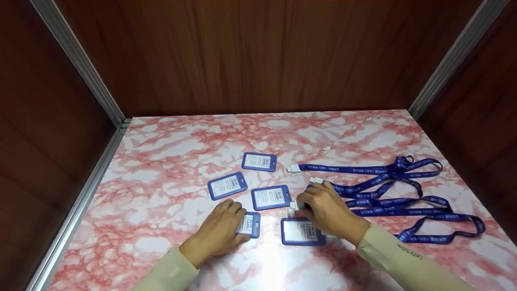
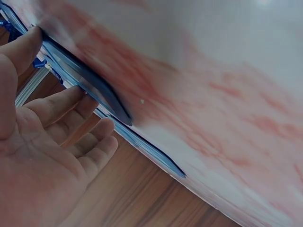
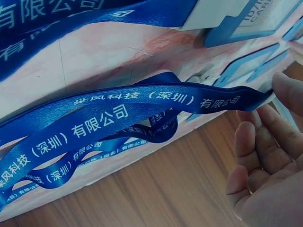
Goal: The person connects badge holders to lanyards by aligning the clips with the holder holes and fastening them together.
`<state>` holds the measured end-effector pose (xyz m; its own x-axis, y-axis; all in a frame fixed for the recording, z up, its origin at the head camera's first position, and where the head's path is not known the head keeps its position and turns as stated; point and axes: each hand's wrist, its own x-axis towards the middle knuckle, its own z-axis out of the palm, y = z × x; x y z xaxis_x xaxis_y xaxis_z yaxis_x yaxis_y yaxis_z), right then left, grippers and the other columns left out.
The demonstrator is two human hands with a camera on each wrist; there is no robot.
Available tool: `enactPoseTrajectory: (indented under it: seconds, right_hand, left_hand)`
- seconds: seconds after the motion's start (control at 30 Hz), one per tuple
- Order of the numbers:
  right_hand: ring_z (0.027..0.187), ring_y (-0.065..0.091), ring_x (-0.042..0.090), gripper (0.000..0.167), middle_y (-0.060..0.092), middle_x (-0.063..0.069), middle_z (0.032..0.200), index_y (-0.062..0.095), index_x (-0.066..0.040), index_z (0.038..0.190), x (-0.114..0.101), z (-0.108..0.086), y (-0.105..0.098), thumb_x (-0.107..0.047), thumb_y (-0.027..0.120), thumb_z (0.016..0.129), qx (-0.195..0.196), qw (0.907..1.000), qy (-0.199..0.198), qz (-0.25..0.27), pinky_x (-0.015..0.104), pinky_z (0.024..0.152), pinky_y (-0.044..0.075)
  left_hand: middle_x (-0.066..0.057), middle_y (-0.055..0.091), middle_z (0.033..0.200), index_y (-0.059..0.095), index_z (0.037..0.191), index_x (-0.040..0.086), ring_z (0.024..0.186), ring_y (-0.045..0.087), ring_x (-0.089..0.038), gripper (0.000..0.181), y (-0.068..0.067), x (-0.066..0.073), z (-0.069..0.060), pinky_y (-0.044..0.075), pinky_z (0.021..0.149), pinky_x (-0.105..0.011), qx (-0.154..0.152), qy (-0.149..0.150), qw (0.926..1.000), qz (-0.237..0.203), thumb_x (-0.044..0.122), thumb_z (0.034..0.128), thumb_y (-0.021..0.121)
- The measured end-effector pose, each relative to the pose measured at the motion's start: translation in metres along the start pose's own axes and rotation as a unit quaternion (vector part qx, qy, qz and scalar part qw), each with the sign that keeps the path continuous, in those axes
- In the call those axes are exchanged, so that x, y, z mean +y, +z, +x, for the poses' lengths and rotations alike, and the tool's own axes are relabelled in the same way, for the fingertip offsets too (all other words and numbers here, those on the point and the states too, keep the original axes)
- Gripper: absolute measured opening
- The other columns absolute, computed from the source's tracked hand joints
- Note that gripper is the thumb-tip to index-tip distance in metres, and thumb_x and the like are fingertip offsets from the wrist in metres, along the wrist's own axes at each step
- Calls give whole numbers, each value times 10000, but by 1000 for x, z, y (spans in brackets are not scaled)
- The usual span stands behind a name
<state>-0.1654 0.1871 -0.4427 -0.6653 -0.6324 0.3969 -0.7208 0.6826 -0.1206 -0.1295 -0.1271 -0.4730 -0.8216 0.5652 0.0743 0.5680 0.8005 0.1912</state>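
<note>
My left hand pinches a blue card holder between thumb and fingers by its long edges. The holder's slot faces right; in the left wrist view it appears edge-on as a dark blue strip. To its right, my right hand pinches a blue lanyard close to its white plastic clip. That clip points left and stands apart from the held holder. Below the right hand lies another card holder, with a white clip at its slot end in the right wrist view.
Three more card holders lie beyond the hands: a far one, a left one and a middle one. Other lanyards spread over the right of the marbled table. Wooden panels stand around it.
</note>
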Motion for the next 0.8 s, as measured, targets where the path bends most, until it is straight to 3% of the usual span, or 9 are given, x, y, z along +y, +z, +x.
enactPoseTrajectory:
  seconds: [0.63, 0.8]
  right_hand:
    - [864, 577, 188, 212, 708, -30, 877, 730, -151, 913, -2, 3, 5, -175, 896, 784, -7, 10000, -58, -17, 371, 786, 394]
    - [856, 582, 191, 209, 713, -28, 865, 727, -159, 880, -4, 5, 7, -154, 900, 763, -41, 10000, -32, -17, 371, 782, 398]
  left_hand:
    - [-78, 595, 1207, 639, 1250, 11, 1132, 506, -280, 613, 4, 6, 6, 422, 1067, -450, 232, -172, 9996, 72, 479, 881, 780]
    - [-93, 597, 1233, 632, 1269, -5, 1187, 507, -307, 637, 5, 8, 6, 403, 1101, -465, 230, -293, 9993, 48, 481, 883, 777]
